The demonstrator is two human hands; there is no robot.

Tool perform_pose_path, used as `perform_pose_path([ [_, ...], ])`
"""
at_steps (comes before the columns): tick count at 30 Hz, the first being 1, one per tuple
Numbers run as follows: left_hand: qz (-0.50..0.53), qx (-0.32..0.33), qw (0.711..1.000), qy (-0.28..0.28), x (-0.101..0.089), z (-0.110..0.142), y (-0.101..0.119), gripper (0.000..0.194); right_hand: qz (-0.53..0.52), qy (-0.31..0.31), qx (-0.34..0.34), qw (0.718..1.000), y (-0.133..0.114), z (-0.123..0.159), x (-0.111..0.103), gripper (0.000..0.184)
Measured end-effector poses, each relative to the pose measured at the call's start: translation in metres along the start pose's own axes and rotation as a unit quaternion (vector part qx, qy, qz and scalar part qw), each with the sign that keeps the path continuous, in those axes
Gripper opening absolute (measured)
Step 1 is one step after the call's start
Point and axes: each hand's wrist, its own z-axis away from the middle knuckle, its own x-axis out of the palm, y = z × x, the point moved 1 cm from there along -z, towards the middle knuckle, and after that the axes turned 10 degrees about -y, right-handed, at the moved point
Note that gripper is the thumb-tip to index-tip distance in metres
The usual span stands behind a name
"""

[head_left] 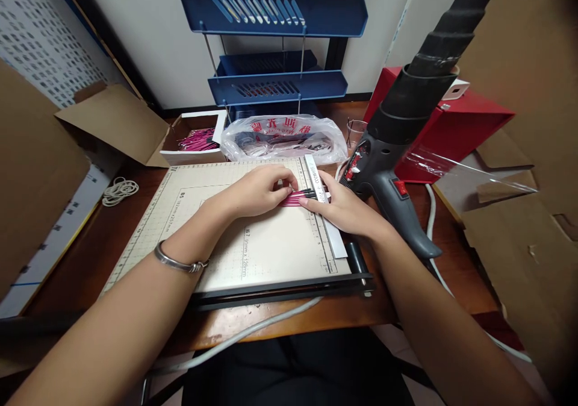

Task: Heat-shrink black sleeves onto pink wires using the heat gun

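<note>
A bundle of thin pink sticks with black tips lies across the paper trimmer, its tips pointing right. My left hand is curled over the board, with thumb and fingers closed on the pink ends. At the dark ends, my right hand presses its thumb on the sticks; its other fingers are partly hidden behind a white printed strip. That strip runs along the trimmer's right edge, and the tips reach it.
Behind the trimmer are a white box of pink sticks, a plastic bag and a blue tiered rack. A heat gun stands close to my right hand, before a red box. A cable crosses the table's front edge.
</note>
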Motion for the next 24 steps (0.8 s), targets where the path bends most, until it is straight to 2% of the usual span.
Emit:
perform_pose_path([
  [6, 0.001, 0.006, 1.0, 0.005, -0.0008, 0.0005, 0.0013, 0.02, 0.007, -0.011, 0.015, 1.0, 0.0012, 0.0006, -0.0016, 0.059],
  [14, 0.016, 0.012, 1.0, -0.002, -0.002, 0.0009, 0.003, 0.021, 0.018, -0.008, -0.015, 1.0, -0.0009, 0.0003, -0.0009, 0.058],
  [21, 0.034, 0.009, 0.999, -0.01, -0.0034, 0.0018, 0.0054, 0.025, 0.024, -0.003, 0.021, 0.999, 0.0019, 0.0019, -0.0011, 0.064],
  [24, 0.046, 0.01, 0.999, -0.021, -0.0042, 0.0025, 0.0074, 0.032, 0.031, -0.005, 0.021, 0.999, 0.0007, 0.0014, -0.0012, 0.06],
])
